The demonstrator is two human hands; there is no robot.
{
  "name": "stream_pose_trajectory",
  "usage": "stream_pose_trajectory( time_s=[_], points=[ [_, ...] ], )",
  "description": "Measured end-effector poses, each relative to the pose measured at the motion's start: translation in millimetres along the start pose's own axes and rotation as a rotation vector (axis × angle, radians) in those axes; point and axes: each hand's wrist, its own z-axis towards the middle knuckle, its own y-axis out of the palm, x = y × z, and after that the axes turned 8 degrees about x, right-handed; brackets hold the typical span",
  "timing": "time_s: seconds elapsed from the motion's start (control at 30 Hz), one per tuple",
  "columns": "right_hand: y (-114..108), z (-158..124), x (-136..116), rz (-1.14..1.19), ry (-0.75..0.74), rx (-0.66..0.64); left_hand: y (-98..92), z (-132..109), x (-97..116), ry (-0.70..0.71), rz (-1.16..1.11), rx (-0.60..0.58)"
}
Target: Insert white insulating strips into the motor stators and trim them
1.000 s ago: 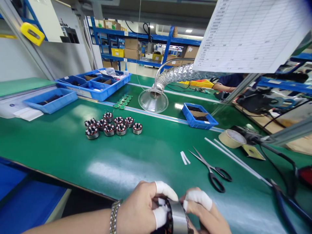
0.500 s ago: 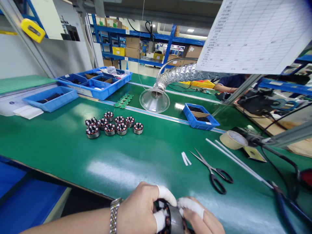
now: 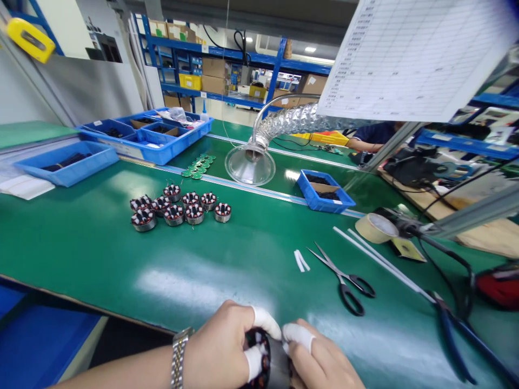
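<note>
At the bottom centre, my left hand (image 3: 221, 346), a metal watch on its wrist and white covers on thumb and finger, grips a motor stator (image 3: 278, 364). The stator is a round steel ring with dark slots and copper windings, tipped on its side. My right hand (image 3: 320, 356), also with white finger coverings, is closed against the ring's right side, its fingertips bent onto it. What lies under those fingertips is hidden. Several similar stators (image 3: 174, 215) stand grouped on the green bench (image 3: 251, 248) at the left.
Black-handled scissors (image 3: 344, 278), short white strips (image 3: 301, 260) and long white strips (image 3: 381, 259) lie to the right, near blue-handled pliers (image 3: 454, 335) and a tape roll (image 3: 376, 228). A fume funnel (image 3: 250, 165), circuit boards (image 3: 198, 166) and blue bins (image 3: 326, 192) are behind. A person's arm (image 3: 365, 144) is beyond.
The whole view has shifted slightly, so the bench items sit further left. Both hands stay on the stator, with the right fingers a little more curled against it.
</note>
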Motion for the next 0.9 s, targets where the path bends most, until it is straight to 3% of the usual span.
stream_pose_trajectory(
  time_s=[0.17, 0.23, 0.33, 0.47, 0.63, 0.9],
  points=[
    [-3.2, 14.0, 0.9, 0.08, 0.079, 0.006, 0.3, 6.4, -6.7, -0.07, -0.209, -0.012],
    [-1.7, 15.2, 19.9, 0.13, 0.194, -0.045, -1.8, 11.2, -9.3, -0.144, -0.403, 0.009],
    [7.6, 13.3, 65.1, 0.062, 0.458, -0.08, -8.5, 17.0, -13.5, -0.265, -0.692, 0.139],
    [28.9, 11.6, 105.5, -0.047, 0.639, -0.141, -17.5, 19.1, -17.3, -0.284, -0.926, 0.274],
    [40.2, 14.3, 106.8, -0.101, 0.739, -0.213, -18.1, 17.8, -17.9, -0.323, -0.889, 0.3],
    [13.6, 8.4, 142.9, -0.128, 0.727, -0.234, -16.9, 14.5, -17.7, -0.345, -0.86, 0.293]
  ],
)
